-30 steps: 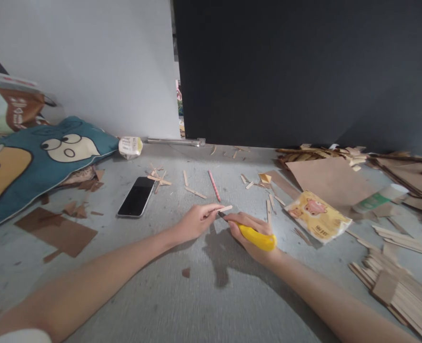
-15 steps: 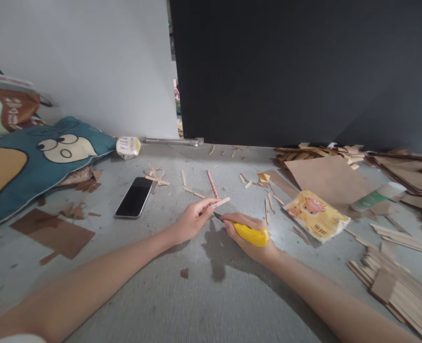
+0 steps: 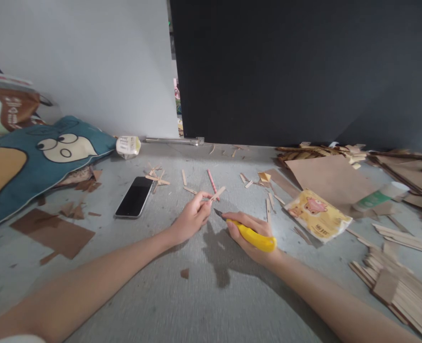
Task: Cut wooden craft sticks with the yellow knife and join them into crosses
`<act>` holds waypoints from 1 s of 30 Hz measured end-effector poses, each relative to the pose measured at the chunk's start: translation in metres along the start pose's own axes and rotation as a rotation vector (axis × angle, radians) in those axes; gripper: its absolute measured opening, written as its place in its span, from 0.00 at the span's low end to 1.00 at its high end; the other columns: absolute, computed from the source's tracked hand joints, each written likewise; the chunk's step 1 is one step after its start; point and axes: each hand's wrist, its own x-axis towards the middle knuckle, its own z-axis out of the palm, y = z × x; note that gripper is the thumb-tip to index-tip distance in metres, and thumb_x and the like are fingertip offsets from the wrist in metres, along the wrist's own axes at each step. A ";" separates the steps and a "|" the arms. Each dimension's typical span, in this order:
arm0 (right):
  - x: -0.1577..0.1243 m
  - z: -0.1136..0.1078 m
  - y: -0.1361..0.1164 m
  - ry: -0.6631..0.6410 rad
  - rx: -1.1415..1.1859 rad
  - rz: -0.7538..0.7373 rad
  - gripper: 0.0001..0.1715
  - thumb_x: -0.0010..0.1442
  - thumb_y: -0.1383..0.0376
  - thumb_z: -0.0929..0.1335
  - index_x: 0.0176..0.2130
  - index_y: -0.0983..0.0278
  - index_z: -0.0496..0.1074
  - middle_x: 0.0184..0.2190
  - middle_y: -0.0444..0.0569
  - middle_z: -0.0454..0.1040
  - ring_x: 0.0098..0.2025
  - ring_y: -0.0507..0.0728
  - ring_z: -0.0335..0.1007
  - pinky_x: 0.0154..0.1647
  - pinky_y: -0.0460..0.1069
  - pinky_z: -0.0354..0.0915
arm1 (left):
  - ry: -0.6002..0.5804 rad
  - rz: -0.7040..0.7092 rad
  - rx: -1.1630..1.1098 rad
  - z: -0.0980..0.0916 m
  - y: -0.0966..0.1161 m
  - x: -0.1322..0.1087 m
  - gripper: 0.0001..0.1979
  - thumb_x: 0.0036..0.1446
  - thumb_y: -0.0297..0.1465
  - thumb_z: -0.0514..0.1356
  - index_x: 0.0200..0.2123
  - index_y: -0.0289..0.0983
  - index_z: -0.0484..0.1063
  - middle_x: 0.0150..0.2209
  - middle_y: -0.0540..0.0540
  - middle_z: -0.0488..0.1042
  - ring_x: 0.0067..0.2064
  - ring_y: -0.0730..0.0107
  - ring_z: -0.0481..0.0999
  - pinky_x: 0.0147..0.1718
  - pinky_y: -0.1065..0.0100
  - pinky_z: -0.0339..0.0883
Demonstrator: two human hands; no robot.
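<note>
Between the thumb and fingers of my left hand (image 3: pixel 194 215) is a short wooden craft stick (image 3: pixel 218 193), its free end pointing up and to the right. My right hand (image 3: pixel 248 238) is closed round a yellow utility knife (image 3: pixel 257 237). The dark blade points left toward the left hand and stands a little apart from the stick. Just beyond the left hand lies a pink striped straw (image 3: pixel 211 180). Two short stick pieces (image 3: pixel 184 177) rest to the left of the straw, one partly behind the fingers.
A phone (image 3: pixel 135 197) and a small pile of crossed sticks (image 3: pixel 157 178) lie left. Beyond them is a blue cushion (image 3: pixel 54 157). On the right are a yellow packet (image 3: pixel 317 214), brown cardboard (image 3: pixel 328 181), a glue stick (image 3: pixel 380 196) and stacked wooden strips (image 3: pixel 393 281).
The craft stick has tilted more upright in my left hand. My right hand with the utility knife has drawn slightly right and away from the stick.
</note>
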 end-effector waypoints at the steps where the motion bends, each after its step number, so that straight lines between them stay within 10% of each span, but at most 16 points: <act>1: 0.000 0.000 0.000 0.001 -0.001 -0.002 0.11 0.72 0.64 0.65 0.48 0.59 0.78 0.35 0.48 0.84 0.31 0.53 0.81 0.34 0.46 0.76 | 0.003 0.002 -0.001 0.000 0.000 0.000 0.18 0.70 0.49 0.54 0.46 0.40 0.63 0.24 0.59 0.53 0.21 0.78 0.52 0.20 0.73 0.49; 30: 0.002 -0.002 -0.004 0.089 0.023 -0.082 0.15 0.72 0.67 0.66 0.55 0.56 0.75 0.35 0.50 0.79 0.31 0.56 0.77 0.33 0.51 0.77 | 0.083 -0.007 0.025 0.000 -0.003 0.002 0.23 0.64 0.54 0.59 0.39 0.39 0.63 0.22 0.59 0.58 0.21 0.78 0.55 0.21 0.72 0.52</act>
